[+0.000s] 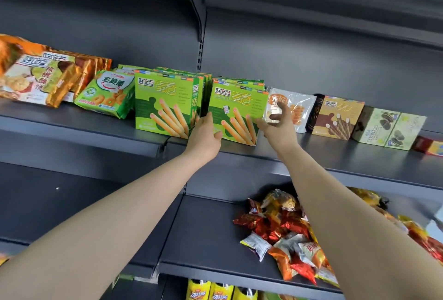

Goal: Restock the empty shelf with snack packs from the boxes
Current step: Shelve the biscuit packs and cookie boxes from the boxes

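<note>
The step in hand looks like setting and squaring a row of green snack boxes on the middle shelf, just right of the shelving's centre upright. The row stands upright with its front face toward the aisle. A second row of the same boxes stands just beside it on the left, and a clear pack just beside it on the right.

The left hand lies against the front box's lower left edge, thumb across the face; I cannot tell whether it grips or only steadies. The right hand is released, its fingers spread loose at the box's right edge, in front of the clear pack.

As I judge it, the next move is to press the row back until it is flush with its neighbour, let go, and return to the stock boxes, which are out of view. It calls for an even push from both sides so the clear pack is not toppled.
</note>
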The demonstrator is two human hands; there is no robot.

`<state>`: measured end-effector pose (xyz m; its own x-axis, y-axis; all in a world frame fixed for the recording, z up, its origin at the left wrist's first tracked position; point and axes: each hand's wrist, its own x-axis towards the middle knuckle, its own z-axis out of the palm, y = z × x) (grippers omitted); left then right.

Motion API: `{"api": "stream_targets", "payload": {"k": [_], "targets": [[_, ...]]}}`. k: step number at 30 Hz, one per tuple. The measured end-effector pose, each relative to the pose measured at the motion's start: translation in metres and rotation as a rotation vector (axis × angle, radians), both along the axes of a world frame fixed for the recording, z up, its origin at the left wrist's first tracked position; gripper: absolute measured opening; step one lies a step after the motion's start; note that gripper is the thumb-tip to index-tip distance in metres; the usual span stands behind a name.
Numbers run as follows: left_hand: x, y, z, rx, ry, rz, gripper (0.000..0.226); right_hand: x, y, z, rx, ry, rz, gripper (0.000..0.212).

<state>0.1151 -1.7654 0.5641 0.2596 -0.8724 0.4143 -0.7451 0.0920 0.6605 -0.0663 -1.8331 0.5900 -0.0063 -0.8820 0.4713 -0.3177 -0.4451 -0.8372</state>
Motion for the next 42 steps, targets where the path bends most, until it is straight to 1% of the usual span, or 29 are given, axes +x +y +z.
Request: {"api": "stream_targets", "payload": {"k": [2, 5, 10, 14, 19, 24, 28, 32, 39, 42], "targets": [[0.002, 0.007, -0.003, -0.074, 0.023, -0.003, 0.06, 0.001, 0.013, -0.004, -0.011, 0.056, -0.039, 0.074], [0.004, 0.021, -0.006, -0.174, 0.032, -0.012, 0.052, 0.004, 0.034, -0.009, -0.09, 0.205, -0.088, 0.056], [0.004, 0.059, -0.005, -0.251, -0.04, 0.001, 0.041, 0.008, 0.072, -0.016, -0.247, 0.419, -0.067, 0.041], [0.005, 0.1, -0.011, -0.247, -0.128, 0.04, 0.037, 0.009, 0.108, -0.026, -0.353, 0.566, -0.009, 0.035], [0.016, 0.163, -0.036, -0.226, -0.239, 0.122, 0.037, 0.019, 0.154, -0.049, -0.444, 0.674, 0.059, 0.034], [0.048, 0.23, -0.072, -0.117, -0.368, 0.263, 0.038, 0.055, 0.198, -0.082, -0.499, 0.742, 0.175, 0.034], [0.091, 0.283, -0.103, -0.059, -0.476, 0.345, 0.036, 0.098, 0.232, -0.114, -0.529, 0.772, 0.277, 0.032], [0.144, 0.336, -0.131, 0.03, -0.527, 0.419, 0.034, 0.159, 0.267, -0.147, -0.535, 0.761, 0.391, 0.031], [0.272, 0.438, -0.183, 0.179, -0.568, 0.547, 0.027, 0.306, 0.341, -0.214, -0.496, 0.74, 0.588, 0.03], [0.329, 0.476, -0.212, 0.238, -0.574, 0.564, 0.028, 0.369, 0.372, -0.25, -0.455, 0.738, 0.648, 0.031]]}}
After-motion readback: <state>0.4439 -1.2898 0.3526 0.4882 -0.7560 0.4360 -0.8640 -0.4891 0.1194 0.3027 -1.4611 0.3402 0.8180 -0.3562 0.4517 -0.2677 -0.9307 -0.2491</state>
